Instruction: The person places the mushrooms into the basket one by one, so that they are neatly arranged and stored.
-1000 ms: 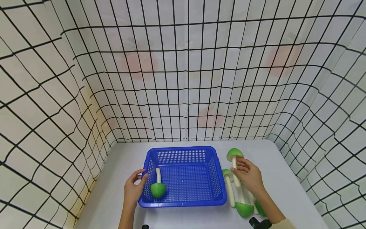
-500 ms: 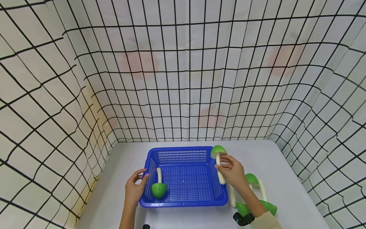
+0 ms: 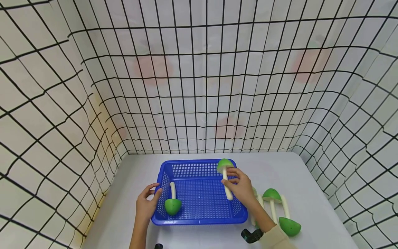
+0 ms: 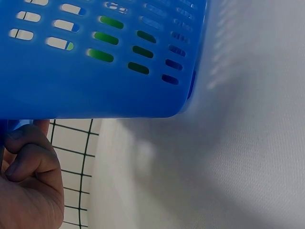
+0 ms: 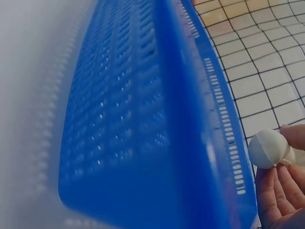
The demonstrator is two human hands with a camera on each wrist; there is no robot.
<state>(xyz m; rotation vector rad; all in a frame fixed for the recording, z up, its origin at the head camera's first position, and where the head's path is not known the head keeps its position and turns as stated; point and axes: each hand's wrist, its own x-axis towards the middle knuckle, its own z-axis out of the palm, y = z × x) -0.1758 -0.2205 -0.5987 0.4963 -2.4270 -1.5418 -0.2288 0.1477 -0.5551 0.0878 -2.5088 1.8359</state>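
Note:
A blue plastic basket [image 3: 199, 221] with slotted walls sits on the white table. My left hand [image 3: 146, 205] holds its left rim; in the left wrist view the curled fingers [image 4: 33, 164] are at the rim. A toy mushroom [image 3: 227, 188] with green cap and white stem is pinched by the stem in my right hand [image 3: 242, 187], cap away from me, over the basket's right part. The round stem end [image 5: 268, 148] shows between thumb and fingers in the right wrist view. Another green-capped mushroom [image 3: 173, 206] lies inside the basket at the left.
Several more mushrooms lie right of the basket, among them a green cap [image 3: 290, 226] and a mushroom [image 3: 272, 196] partly behind the right forearm. White walls with a black grid [image 3: 203, 103] enclose the table at the back and sides.
My right hand has carried the mushroom leftward from the pile on the right to over the basket. The left hand stays at the basket's left rim.

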